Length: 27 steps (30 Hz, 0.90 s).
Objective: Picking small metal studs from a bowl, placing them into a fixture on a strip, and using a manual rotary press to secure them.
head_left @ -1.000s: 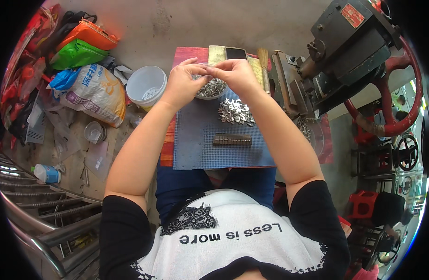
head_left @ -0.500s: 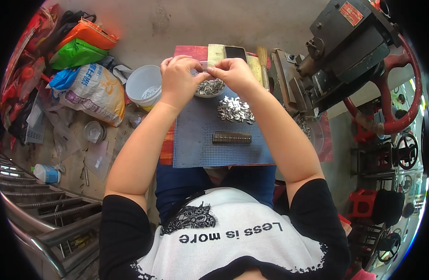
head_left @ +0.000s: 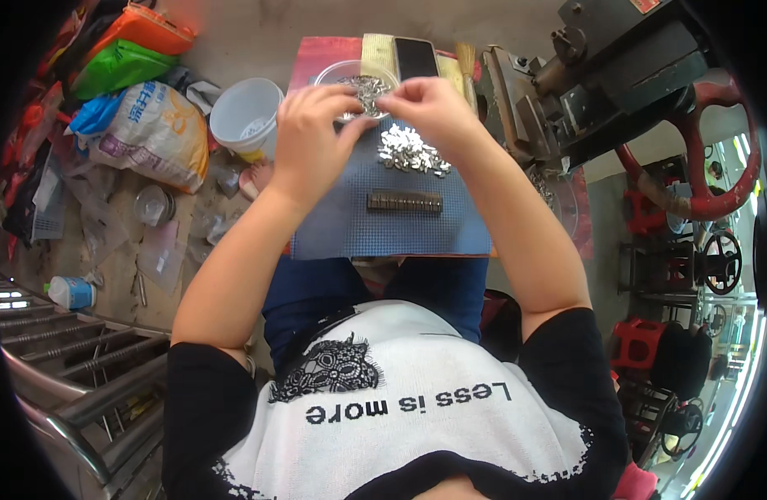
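Observation:
My left hand [head_left: 315, 137] hovers at the near left side of a clear round bowl [head_left: 333, 70] of small metal pieces [head_left: 368, 90]. Its fingers are curved, with a gap between thumb and forefinger and nothing visible in it. At the bowl's right side, my right hand [head_left: 433, 110] has thumb and forefinger pinched together; whatever is between them is too small to make out. Just nearer lies a loose heap of shiny metal pieces [head_left: 411, 153] on a blue textured mat [head_left: 342, 229]. A dark ridged metal bar [head_left: 404, 202] rests on the mat, closer to me.
A phone [head_left: 415, 58] and a straw brush [head_left: 466, 60] lie beyond the heap. Right of the table stands a heavy machine [head_left: 625, 92] with a red handwheel [head_left: 692, 200]. To the left are a white bucket [head_left: 233, 104], filled bags [head_left: 154, 133] and a metal rack [head_left: 75, 367].
My hands have moved apart from their near-touching position, and the left thumb and forefinger have separated. The view has shifted, so the table sits higher in the picture and more of the bowl shows.

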Each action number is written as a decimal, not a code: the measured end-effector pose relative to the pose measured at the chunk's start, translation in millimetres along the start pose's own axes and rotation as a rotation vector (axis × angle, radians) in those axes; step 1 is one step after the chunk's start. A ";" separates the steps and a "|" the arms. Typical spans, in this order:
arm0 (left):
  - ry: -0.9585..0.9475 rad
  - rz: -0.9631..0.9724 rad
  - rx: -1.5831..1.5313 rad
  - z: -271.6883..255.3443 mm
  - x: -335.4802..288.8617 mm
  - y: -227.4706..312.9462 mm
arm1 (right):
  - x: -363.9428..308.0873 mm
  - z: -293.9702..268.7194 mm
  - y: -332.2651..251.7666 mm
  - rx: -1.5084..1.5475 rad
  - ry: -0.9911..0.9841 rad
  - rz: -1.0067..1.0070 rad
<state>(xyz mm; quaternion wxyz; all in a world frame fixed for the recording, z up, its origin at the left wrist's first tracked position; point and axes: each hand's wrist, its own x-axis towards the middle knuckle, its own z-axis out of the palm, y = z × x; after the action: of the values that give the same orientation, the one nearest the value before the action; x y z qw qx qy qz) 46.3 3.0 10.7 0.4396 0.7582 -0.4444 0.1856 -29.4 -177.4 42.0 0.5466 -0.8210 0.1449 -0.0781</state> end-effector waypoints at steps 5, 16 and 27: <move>-0.316 -0.331 -0.133 -12.1 -66.2 22.2 | -61.3 16.1 19.9 -0.287 -0.232 0.088; -0.276 -0.349 0.000 0.3 -89.6 37.4 | -62.5 31.5 41.1 -0.460 -0.138 -0.104; -0.285 -0.341 -0.003 0.6 -88.2 36.6 | -61.5 14.6 35.0 -0.458 -0.231 -0.062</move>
<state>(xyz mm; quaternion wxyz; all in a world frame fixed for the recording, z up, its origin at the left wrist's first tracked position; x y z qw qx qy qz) -31.7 39.5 -30.6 0.3984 0.8402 -0.3679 -0.0011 -88.7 -157.3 6.0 0.3569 -0.9309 0.0703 0.0341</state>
